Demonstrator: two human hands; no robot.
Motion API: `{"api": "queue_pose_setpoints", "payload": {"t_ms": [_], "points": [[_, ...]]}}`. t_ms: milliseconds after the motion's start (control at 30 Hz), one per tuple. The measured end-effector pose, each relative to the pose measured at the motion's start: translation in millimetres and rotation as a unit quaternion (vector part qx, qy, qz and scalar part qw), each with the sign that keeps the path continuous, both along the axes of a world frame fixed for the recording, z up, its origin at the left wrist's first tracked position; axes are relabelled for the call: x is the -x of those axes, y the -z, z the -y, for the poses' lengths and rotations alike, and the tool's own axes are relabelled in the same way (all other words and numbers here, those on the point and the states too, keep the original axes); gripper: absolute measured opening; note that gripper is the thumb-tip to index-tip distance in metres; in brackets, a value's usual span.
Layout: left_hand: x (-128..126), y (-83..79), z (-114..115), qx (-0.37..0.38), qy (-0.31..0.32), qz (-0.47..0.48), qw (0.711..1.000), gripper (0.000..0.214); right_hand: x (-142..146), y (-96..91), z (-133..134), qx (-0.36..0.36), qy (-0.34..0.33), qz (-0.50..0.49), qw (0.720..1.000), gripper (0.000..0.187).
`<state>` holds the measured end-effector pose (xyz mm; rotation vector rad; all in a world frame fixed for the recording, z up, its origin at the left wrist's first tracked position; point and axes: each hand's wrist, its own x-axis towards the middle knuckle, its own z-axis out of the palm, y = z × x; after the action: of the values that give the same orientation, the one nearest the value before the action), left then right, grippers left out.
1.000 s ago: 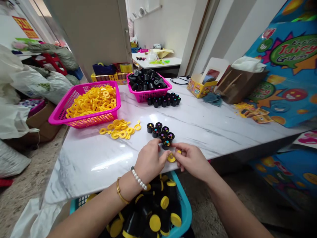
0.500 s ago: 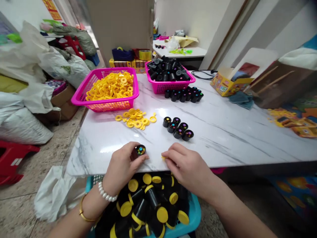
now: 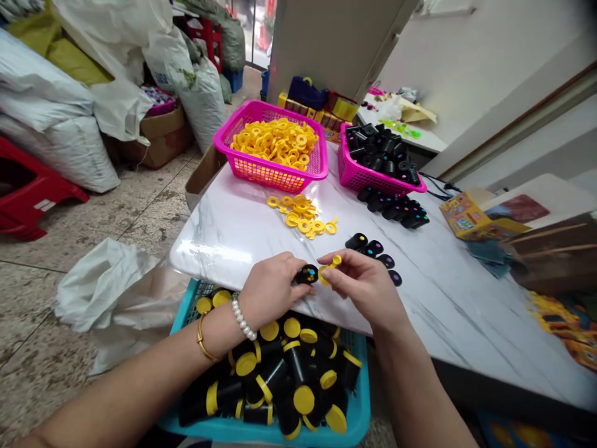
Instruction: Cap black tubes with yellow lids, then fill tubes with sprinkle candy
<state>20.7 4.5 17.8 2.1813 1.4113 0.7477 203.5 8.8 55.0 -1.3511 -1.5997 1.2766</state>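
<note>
My left hand (image 3: 273, 286) grips a small black cylinder (image 3: 306, 274) at the table's near edge, its top end towards me showing small coloured bits. Between the thumb and fingers of my right hand (image 3: 368, 283) is a yellow ring-shaped cap (image 3: 325, 274) with a round tab, held close to the cylinder's right side. I cannot tell whether the two touch. Beyond my hands lies a loose pile of yellow ring caps (image 3: 303, 214). A few more black cylinders (image 3: 373, 248) stand behind my right hand, which partly hides them.
Below the table edge is a blue basket (image 3: 361, 398) of yellow-capped black cylinders. Two pink baskets stand farther back, one (image 3: 270, 177) with yellow caps, one (image 3: 368, 180) with black cylinders. Rows of cylinders (image 3: 396, 208) stand before it. An open yellow box (image 3: 466, 214) is at right.
My view has swung left and tilted. The right hand has lifted a yellow ring cap off the table area and brought it beside the black cylinder, which stays in my left hand.
</note>
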Motion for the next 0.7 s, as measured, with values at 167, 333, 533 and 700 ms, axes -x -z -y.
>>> {"api": "queue_pose_setpoints", "payload": {"t_ms": [167,333,533,700], "points": [[-1,2.1,1,0.000,-0.005,0.001,1.000,0.023,-1,-6.9,-6,0.060,-0.009,-0.021,0.998,0.031],[0,3.4,1,-0.009,-0.002,-0.001,1.000,0.024,6,2.3,-8,-0.004,-0.029,0.037,0.999,0.025],[0,3.8,0,0.005,0.012,-0.006,1.000,0.027,12,14.8,-15,0.007,0.003,0.038,0.999,0.026],[3,-4.6,-1,0.012,0.018,0.019,1.000,0.022,13,12.9,-9,0.010,0.012,0.069,0.998,0.029]]}}
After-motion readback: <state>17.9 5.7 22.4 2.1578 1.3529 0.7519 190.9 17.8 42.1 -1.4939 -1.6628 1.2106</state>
